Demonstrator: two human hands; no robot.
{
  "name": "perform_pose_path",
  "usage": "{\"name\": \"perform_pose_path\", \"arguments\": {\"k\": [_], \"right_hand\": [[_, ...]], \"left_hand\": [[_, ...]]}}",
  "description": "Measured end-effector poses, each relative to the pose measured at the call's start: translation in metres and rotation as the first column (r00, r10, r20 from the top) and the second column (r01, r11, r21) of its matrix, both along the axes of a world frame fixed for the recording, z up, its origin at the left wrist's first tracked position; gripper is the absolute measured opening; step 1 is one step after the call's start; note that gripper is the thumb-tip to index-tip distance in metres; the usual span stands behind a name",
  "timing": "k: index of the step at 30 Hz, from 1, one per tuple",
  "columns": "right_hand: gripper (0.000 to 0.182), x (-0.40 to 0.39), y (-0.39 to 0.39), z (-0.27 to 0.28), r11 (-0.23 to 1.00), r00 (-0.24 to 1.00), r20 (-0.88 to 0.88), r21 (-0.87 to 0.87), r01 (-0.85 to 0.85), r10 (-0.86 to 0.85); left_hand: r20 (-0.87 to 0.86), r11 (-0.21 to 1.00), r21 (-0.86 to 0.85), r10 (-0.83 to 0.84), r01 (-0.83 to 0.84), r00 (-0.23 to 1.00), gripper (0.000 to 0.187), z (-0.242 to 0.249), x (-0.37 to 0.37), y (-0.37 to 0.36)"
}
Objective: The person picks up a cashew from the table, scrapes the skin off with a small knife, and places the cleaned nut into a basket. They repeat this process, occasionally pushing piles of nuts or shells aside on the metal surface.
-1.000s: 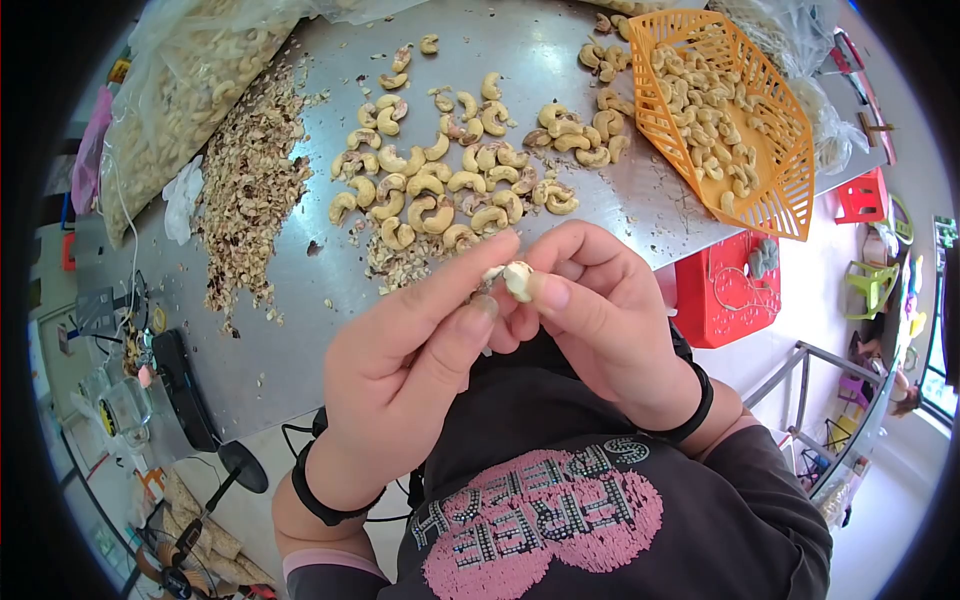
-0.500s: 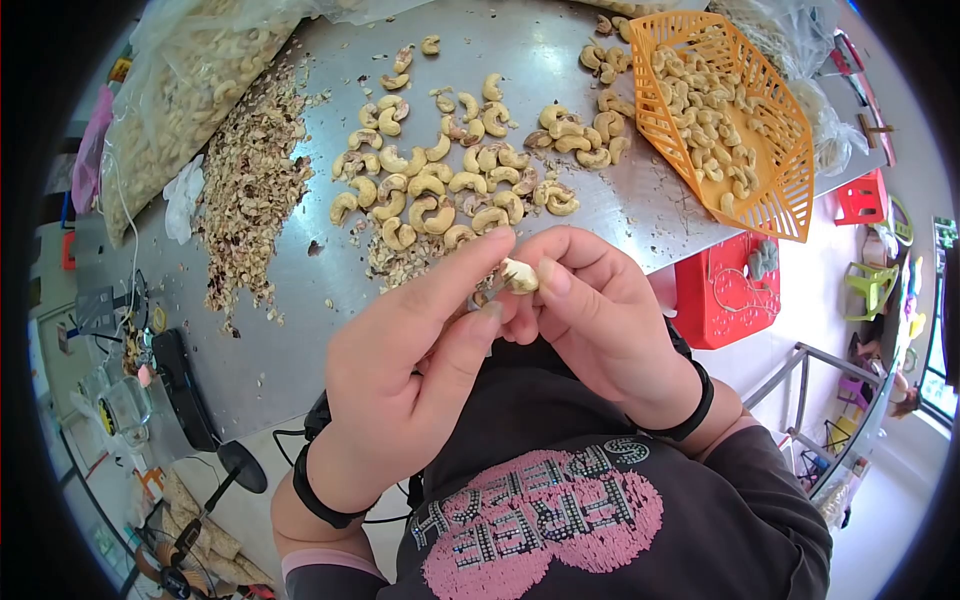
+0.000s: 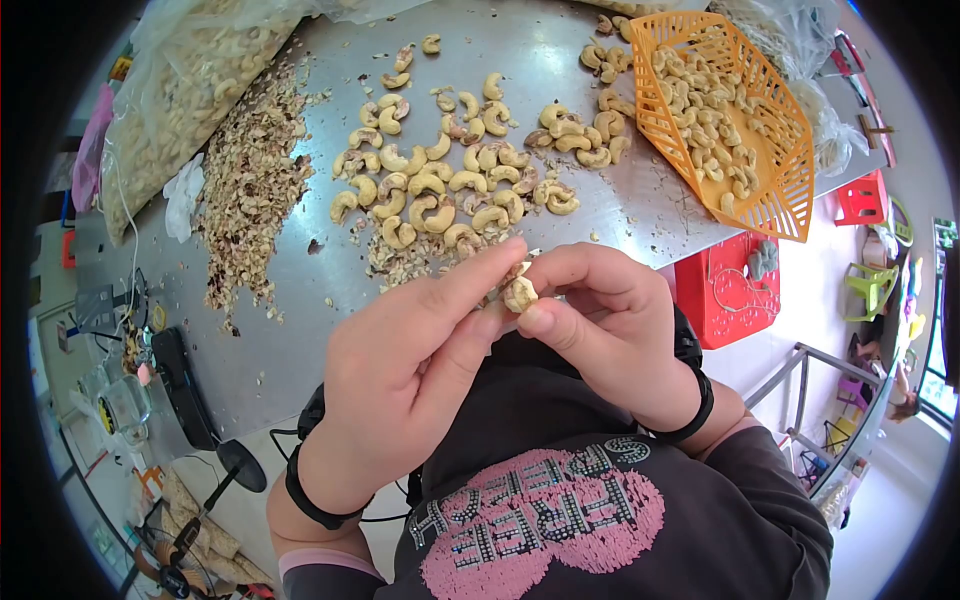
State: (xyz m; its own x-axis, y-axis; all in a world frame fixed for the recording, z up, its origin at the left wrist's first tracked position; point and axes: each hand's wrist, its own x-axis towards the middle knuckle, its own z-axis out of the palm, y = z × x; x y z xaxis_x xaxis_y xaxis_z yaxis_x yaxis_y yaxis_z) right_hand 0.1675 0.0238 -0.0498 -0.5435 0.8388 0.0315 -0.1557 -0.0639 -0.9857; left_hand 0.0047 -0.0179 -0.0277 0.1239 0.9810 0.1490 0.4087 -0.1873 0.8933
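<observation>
A pale cashew (image 3: 520,293) with bits of brownish skin is between my two hands, just above the table's near edge. My right hand (image 3: 625,330) is closed, with thumb and forefinger at the nut's right side. My left hand (image 3: 405,355) is also closed, its thumb and forefinger pinched close to the nut's left side. Something small and greyish shows between those left fingers, but they mostly cover it. Beyond my hands, several loose cashews (image 3: 468,182) lie spread on the metal table (image 3: 300,350), some with skin patches. Skin flakes (image 3: 390,262) lie just under the nearest nuts.
An orange slotted basket (image 3: 755,165) of cashews stands at the far right. At the left are a large heap of skin flakes (image 3: 250,190) and a big clear bag of cashews (image 3: 190,110). A red stool (image 3: 725,300) stands beyond the table's right edge.
The cashew has turned between my fingers and shifted slightly lower. My right thumb has moved down and left to the nut's lower side, and the right forefinger has dropped a little.
</observation>
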Motion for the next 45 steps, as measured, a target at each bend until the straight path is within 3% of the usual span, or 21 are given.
{"name": "perform_pose_path", "arguments": {"k": [3,8,12,19,24,38,45], "right_hand": [[0.011,-0.002,-0.002,0.003,0.996,0.997,-0.042,-0.068,0.054,-0.057],[0.01,-0.002,-0.001,0.0,0.998,0.996,-0.056,-0.028,0.064,-0.065],[0.008,-0.001,-0.002,-0.002,0.994,0.994,0.033,0.058,0.098,-0.1],[0.006,-0.003,-0.001,-0.006,0.971,0.988,0.047,0.197,0.132,-0.144],[0.006,-0.004,0.0,-0.009,0.936,0.983,0.045,0.316,0.153,-0.176],[0.007,-0.005,0.0,-0.007,0.912,0.978,0.054,0.374,0.168,-0.203],[0.01,-0.005,-0.002,-0.004,0.887,0.977,0.028,0.424,0.182,-0.213]], "left_hand": [[0.066,0.999,-0.052,0.01,-0.006,0.998,0.034,0.0,0.003,-0.002],[0.107,0.997,-0.073,-0.012,0.02,0.994,0.035,0.0,0.002,-0.003],[0.068,0.998,-0.049,-0.034,0.037,0.997,0.034,-0.001,0.001,-0.002],[-0.069,1.0,0.005,0.026,-0.026,0.997,0.038,0.002,0.002,-0.005],[-0.075,0.999,0.043,0.021,-0.018,0.997,0.038,-0.001,0.001,-0.004],[-0.059,0.997,0.058,0.062,-0.058,0.996,0.037,0.001,0.003,-0.006],[-0.119,0.984,0.18,0.021,0.0,0.993,0.035,0.002,0.0,-0.002]]}}
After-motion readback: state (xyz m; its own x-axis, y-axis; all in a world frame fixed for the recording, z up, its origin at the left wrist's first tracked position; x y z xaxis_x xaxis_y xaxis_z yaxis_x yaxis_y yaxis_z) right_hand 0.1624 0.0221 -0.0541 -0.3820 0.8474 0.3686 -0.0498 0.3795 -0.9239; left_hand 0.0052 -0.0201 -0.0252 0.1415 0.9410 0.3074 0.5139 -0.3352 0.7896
